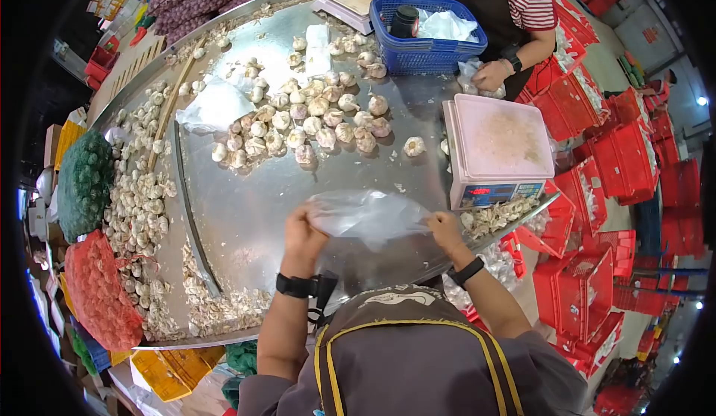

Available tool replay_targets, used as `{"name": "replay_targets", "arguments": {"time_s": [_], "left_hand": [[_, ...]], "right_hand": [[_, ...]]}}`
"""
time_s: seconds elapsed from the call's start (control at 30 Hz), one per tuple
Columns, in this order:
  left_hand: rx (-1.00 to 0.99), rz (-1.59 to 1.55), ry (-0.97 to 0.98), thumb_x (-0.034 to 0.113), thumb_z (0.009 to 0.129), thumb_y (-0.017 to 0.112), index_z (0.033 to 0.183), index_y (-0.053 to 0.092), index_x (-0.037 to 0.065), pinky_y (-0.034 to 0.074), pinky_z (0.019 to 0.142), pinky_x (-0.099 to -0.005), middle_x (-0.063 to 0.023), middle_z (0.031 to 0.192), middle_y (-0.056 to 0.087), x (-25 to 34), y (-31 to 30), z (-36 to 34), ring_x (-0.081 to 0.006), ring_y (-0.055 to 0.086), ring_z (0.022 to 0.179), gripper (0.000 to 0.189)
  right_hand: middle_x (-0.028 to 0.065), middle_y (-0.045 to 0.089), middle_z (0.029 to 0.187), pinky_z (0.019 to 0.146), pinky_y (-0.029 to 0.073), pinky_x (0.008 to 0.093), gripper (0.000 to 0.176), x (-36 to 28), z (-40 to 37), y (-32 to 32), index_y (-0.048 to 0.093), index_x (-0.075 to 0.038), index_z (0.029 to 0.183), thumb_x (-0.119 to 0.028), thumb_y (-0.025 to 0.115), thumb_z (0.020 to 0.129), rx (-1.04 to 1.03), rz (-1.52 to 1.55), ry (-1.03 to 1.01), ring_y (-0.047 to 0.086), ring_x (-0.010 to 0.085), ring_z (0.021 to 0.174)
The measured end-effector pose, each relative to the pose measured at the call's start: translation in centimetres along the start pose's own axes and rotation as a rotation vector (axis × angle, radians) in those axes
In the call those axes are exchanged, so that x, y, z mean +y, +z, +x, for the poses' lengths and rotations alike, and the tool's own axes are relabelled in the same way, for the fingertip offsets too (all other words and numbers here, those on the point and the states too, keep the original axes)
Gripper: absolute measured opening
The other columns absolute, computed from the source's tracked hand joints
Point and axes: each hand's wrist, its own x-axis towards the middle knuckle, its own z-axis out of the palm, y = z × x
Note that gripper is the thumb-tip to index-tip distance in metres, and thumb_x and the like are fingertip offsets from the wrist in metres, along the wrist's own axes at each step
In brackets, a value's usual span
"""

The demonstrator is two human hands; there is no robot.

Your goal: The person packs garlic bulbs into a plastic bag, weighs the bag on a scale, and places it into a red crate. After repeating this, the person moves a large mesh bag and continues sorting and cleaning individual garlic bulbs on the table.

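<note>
Both hands' grip stretches plastic bag (369, 216) between left hand (302, 231) and right hand (446, 231).

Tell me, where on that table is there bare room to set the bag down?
The widest bare patch of the table lies between the garlic heap, the scale and the plastic bag in the left hand and right hand. A smaller one separates blue basket and scale. The left rim is crowded with loose garlic and skins.

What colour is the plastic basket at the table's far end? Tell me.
The basket is blue, seen best in the head view.
</note>
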Motion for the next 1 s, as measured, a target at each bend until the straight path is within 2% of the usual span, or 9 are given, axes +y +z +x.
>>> {"name": "replay_targets", "arguments": {"time_s": [0.13,0.2,0.33,0.4,0.5,0.63,0.7,0.77,1.0], "left_hand": [[-0.035,0.064,-0.048,0.012,0.090,0.056,0.095,0.059,0.005,0.051,0.065,-0.0296,-0.0057,0.083,0.062,0.9,-2.0,1.2,-0.0182,0.062,0.075,0.009],[-0.177,0.105,-0.082,0.011,0.088,0.059,0.094,0.059,0.006,0.050,0.061,-0.0303,-0.0042,0.081,0.061,-0.1,-0.6,1.1,-0.0187,0.061,0.072,0.008],[-0.077,1.107,0.340,0.005,0.083,0.064,0.088,0.059,0.006,0.045,0.055,-0.0305,-0.0008,0.070,0.058,-2.2,3.8,0.7,-0.0155,0.057,0.061,0.007],[-0.056,1.517,0.612,0.003,0.082,0.066,0.087,0.060,0.005,0.045,0.054,-0.0301,0.0000,0.068,0.058,-1.8,2.6,1.9,-0.0140,0.055,0.059,0.008],[0.228,1.769,0.731,0.004,0.081,0.065,0.088,0.061,0.003,0.043,0.054,-0.0282,0.0004,0.071,0.058,0.2,0.3,4.2,-0.0103,0.054,0.061,0.008],[0.116,0.931,0.120,0.010,0.083,0.065,0.089,0.064,0.004,0.046,0.053,-0.0315,-0.0027,0.076,0.064,-1.1,-5.5,6.9,-0.0160,0.061,0.064,0.009],[0.104,0.699,-0.083,0.013,0.085,0.064,0.090,0.066,0.005,0.049,0.054,-0.0328,-0.0047,0.079,0.067,-1.8,-4.3,7.1,-0.0188,0.064,0.065,0.010],[0.256,0.272,-0.394,0.018,0.090,0.062,0.093,0.064,0.005,0.054,0.057,-0.0321,-0.0053,0.080,0.066,-3.4,0.3,5.6,-0.0167,0.062,0.062,0.013],[0.085,-0.224,-0.398,0.021,0.092,0.059,0.107,0.063,0.002,0.057,0.075,-0.0379,-0.0098,0.096,0.068,-9.0,-3.0,12.9,-0.0214,0.066,0.083,0.024]], "right_hand": [[0.0097,0.064,0.073,0.063,0.048,0.0357,0.026,-1.6,-1.9,-1.5,0.065,-0.004,0.100,-0.022,0.067,0.082,-0.016,-0.120,-0.096,0.064,0.0213,0.069],[0.0123,0.067,0.086,0.069,0.049,0.0373,0.037,-5.8,-2.1,-0.6,0.058,-0.005,0.115,-0.022,0.066,0.084,0.291,-0.300,-0.621,0.064,0.0284,0.076],[0.0094,0.064,0.081,0.068,0.048,0.0336,0.030,-5.4,-1.1,-0.4,0.060,-0.003,0.112,-0.024,0.061,0.090,-0.045,-0.259,-0.647,0.062,0.0230,0.070],[0.0038,0.059,0.074,0.065,0.047,0.0278,0.026,-6.0,-0.6,-1.8,0.061,-0.002,0.109,-0.023,0.054,0.096,-0.480,0.501,0.016,0.058,0.0136,0.065],[-0.0013,0.053,0.070,0.060,0.043,0.0215,0.024,-3.6,0.5,-7.1,0.060,0.000,0.107,-0.021,0.051,0.099,-1.037,0.876,0.203,0.052,0.0056,0.063],[-0.0028,0.052,0.069,0.065,0.048,0.0227,0.019,-2.3,1.9,-6.2,0.060,0.001,0.106,-0.015,0.053,0.097,-0.933,1.410,0.187,0.052,0.0067,0.061],[0.0001,0.056,0.076,0.079,0.052,0.0286,0.021,-1.3,4.0,-4.4,0.057,0.002,0.110,-0.014,0.054,0.096,-0.349,1.525,0.541,0.056,0.0078,0.068],[0.0070,0.062,0.094,0.092,0.051,0.0350,0.024,3.5,7.3,-2.6,0.053,0.003,0.115,-0.012,0.051,0.097,-0.455,1.810,0.508,0.061,0.0142,0.085],[0.0179,0.059,0.117,0.091,0.052,0.0410,0.029,5.7,16.9,3.1,0.051,0.003,0.116,-0.020,0.044,0.100,0.365,1.449,0.492,0.059,0.0293,0.108]]}}
